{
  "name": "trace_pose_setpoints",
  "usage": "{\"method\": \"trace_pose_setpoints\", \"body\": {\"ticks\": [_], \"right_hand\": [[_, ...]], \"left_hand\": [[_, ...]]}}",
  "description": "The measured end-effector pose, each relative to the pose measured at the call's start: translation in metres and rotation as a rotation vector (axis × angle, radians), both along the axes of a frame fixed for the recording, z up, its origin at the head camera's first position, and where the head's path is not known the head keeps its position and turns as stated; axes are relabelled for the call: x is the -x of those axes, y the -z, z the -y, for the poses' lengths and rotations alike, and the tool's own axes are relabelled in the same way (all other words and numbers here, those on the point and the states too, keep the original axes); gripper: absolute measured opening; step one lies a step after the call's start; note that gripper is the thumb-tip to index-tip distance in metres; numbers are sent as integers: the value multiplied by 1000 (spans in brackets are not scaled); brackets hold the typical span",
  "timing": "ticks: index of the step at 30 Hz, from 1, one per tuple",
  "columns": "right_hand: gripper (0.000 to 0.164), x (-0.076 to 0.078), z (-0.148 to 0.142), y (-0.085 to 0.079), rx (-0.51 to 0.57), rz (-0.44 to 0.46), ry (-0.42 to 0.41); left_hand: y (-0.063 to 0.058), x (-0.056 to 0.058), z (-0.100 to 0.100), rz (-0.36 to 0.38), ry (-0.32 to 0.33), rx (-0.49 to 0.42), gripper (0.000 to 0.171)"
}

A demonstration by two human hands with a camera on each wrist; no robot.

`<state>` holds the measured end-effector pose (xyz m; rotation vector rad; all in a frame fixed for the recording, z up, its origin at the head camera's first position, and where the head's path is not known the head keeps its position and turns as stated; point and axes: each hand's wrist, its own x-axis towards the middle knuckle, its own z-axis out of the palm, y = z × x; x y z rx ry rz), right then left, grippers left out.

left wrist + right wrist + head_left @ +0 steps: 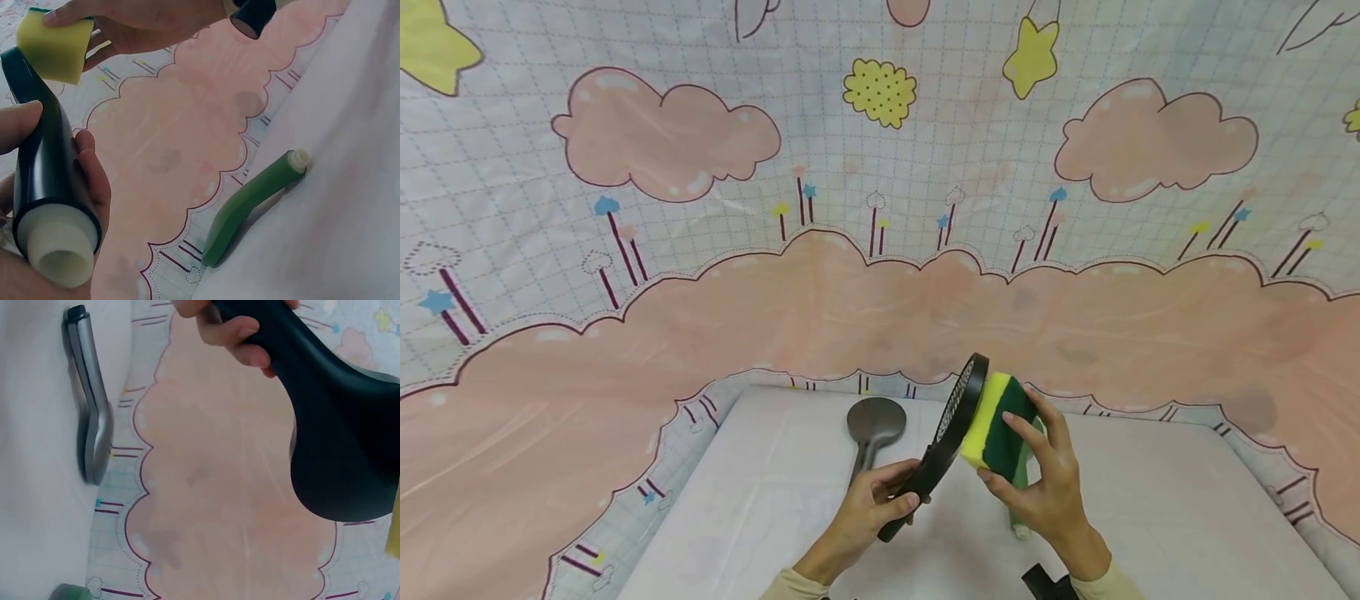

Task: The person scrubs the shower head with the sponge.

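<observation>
My left hand point(867, 515) grips a black shower head point(961, 423) by its handle, tilted up above the table, with the spray face turned left. In the left wrist view, the white threaded end of the handle point(53, 175) points toward the camera. My right hand point(1054, 492) holds a yellow and green sponge point(1002, 425) between thumb and fingers. Its yellow side lies right at the back of the black shower head, and the green side faces my right fingers. Only a sliver of the sponge point(394, 531) shows in the right wrist view.
A grey shower head point(877, 422) lies on the white table point(752, 500), left of the hands. On the right lies a green shower head point(250, 203), partly hidden behind my right hand in the head view. A patterned cloth point(880, 317) with clouds and stars hangs behind the table.
</observation>
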<state>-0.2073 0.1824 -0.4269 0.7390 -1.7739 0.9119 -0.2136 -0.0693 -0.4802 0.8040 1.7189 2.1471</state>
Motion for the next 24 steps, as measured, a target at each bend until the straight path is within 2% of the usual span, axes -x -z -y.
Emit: {"method": "trace_pose_setpoints", "body": {"ticks": [8, 16, 24], "right_hand": [[70, -1, -7, -7, -22, 17, 40], [73, 2, -15, -10, -15, -13, 53], [73, 2, -22, -12, -3, 1, 39]], "left_hand": [[0, -1, 1, 12, -30, 32, 53], [-3, -3, 4, 45, -68, 73, 58], [-1, -2, 10, 9, -103, 120, 57]]}}
